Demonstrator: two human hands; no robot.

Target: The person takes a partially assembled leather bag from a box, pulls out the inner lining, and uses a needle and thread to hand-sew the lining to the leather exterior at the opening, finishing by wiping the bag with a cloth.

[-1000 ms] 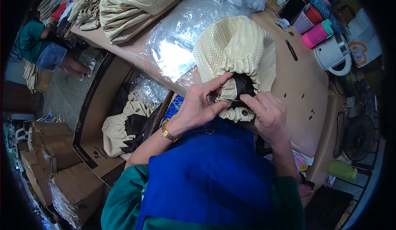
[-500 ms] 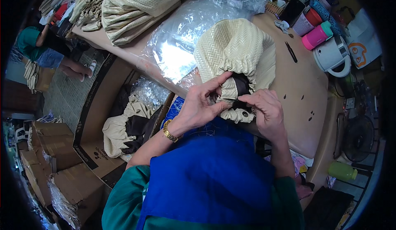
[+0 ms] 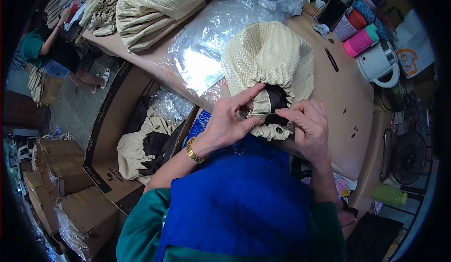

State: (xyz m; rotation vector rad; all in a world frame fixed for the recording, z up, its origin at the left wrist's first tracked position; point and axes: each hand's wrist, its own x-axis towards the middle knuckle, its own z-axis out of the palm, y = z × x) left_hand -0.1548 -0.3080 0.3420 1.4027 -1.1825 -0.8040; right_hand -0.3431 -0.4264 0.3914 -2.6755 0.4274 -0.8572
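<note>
A cream bag [image 3: 270, 50] with a woven-look texture, a gathered opening and a dark brown lining lies on the table in front of me. My left hand [image 3: 232, 114] grips the gathered rim of its opening, thumb below and forefinger above. Over the dark lining [image 3: 275, 97], my right hand [image 3: 310, 125] is closed in a pinch. Between its fingertips something thin, perhaps a thread, is too small to make out. A round dark snap [image 3: 279, 130] shows on the rim piece below the opening.
Clear plastic bags [image 3: 206, 46] and a stack of cream bags [image 3: 159, 13] lie behind. Black tweezers [image 3: 331, 59], a white jug [image 3: 378, 64] and a pink bottle [image 3: 361, 41] stand or lie rightward. An open cardboard box [image 3: 105, 140] holds another bag at left. A person [image 3: 47, 50] works at far left.
My right hand has shifted slightly to the right, away from the left hand, still pinching. My left hand and the bag stay nearly in place. The other person's arm has moved.
</note>
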